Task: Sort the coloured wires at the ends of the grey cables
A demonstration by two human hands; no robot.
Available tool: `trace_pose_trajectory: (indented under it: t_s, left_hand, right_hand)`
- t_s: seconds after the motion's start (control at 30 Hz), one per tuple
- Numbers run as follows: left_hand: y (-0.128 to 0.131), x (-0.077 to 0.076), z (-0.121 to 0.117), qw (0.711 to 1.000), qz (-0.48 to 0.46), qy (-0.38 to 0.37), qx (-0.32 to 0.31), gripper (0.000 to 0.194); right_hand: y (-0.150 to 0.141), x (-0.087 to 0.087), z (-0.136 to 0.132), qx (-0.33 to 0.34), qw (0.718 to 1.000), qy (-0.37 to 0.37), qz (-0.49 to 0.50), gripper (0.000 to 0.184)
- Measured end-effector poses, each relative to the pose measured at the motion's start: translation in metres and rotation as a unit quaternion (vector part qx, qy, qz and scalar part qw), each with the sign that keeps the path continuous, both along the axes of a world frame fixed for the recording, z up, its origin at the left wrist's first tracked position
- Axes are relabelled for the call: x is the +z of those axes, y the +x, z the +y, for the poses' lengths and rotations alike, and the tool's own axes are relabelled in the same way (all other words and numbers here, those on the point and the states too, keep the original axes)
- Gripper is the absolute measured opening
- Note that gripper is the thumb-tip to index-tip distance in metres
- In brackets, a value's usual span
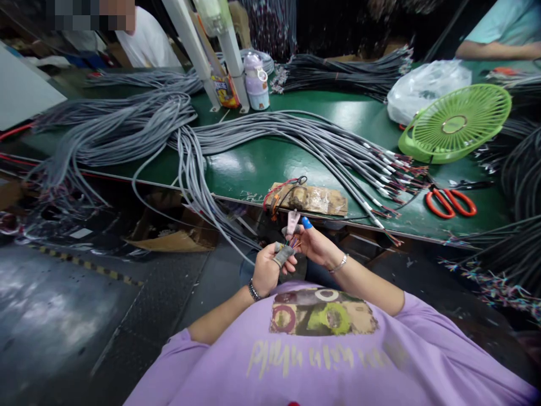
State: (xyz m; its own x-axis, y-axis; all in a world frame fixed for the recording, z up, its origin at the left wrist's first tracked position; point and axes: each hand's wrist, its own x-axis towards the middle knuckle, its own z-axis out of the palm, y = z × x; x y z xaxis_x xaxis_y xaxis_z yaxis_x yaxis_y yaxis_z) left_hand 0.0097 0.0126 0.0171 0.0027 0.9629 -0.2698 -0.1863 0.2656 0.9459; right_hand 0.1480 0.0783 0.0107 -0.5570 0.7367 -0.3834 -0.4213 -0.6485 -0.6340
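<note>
My left hand [267, 272], its thumb and finger wrapped in grey covers, is closed on the end of a grey cable. Thin coloured wires [295, 242] fan out from that end. Opposite it, my right hand [318, 246] has its fingers closed at these wires; a blue cover [306, 223] sits on one fingertip. Just beyond the fingers, a pale pink piece [292, 222] sticks out below a wooden block [333, 202] at the table edge. A bundle of grey cables [192, 163] drapes off the table toward my left hand.
On the green table [240, 169], grey cables with stripped ends [386, 169] lie to the right. Red-handled scissors [450, 203], a green fan [456, 124], a plastic bag [426, 87] and a purple bottle [256, 82] stand around. Black cables [524, 175] hang at right. Two people sit across.
</note>
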Motion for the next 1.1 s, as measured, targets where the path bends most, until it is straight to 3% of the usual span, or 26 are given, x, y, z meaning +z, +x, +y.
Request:
trace_pose_trajectory:
  t_s: [0.1,0.2,0.37,0.43,0.5,0.73,0.87,1.0,1.1]
  left_hand:
    - [-0.003,-0.002,-0.003,0.999,0.032,0.015,-0.021,0.028]
    - [-0.004,-0.003,-0.003,0.997,0.058,0.013,-0.051,0.025]
    - [-0.004,-0.008,0.002,0.987,0.048,-0.057,-0.145,0.025]
    - [-0.004,-0.009,0.003,0.978,0.047,-0.083,-0.184,0.028]
    - [-0.004,-0.010,0.002,0.977,0.044,-0.086,-0.192,0.030]
    - [-0.004,-0.015,-0.001,0.997,0.029,-0.023,-0.071,0.032]
    - [-0.004,-0.017,0.001,0.995,0.029,-0.026,-0.087,0.034]
    - [-0.009,-0.015,0.003,0.986,0.051,-0.034,-0.154,0.032]
    - [-0.011,-0.016,0.002,0.991,0.053,-0.017,-0.124,0.031]
  right_hand:
    - [0.008,-0.003,-0.006,0.037,0.995,0.077,-0.054,0.044]
    - [0.013,-0.002,-0.008,0.050,0.969,0.199,-0.134,0.033]
    - [0.016,0.007,-0.013,0.033,0.860,0.441,-0.255,0.021]
    - [0.016,0.008,-0.015,0.033,0.834,0.484,-0.262,0.019]
    - [0.017,0.005,-0.018,0.024,0.842,0.473,-0.259,0.018]
    - [0.018,-0.015,-0.030,-0.054,0.950,0.241,-0.190,0.030]
    - [0.012,-0.018,-0.033,-0.083,0.957,0.208,-0.186,0.029]
    - [0.007,-0.014,-0.029,-0.045,0.956,0.228,-0.178,0.029]
    - [0.003,-0.010,-0.025,-0.036,0.955,0.240,-0.172,0.029]
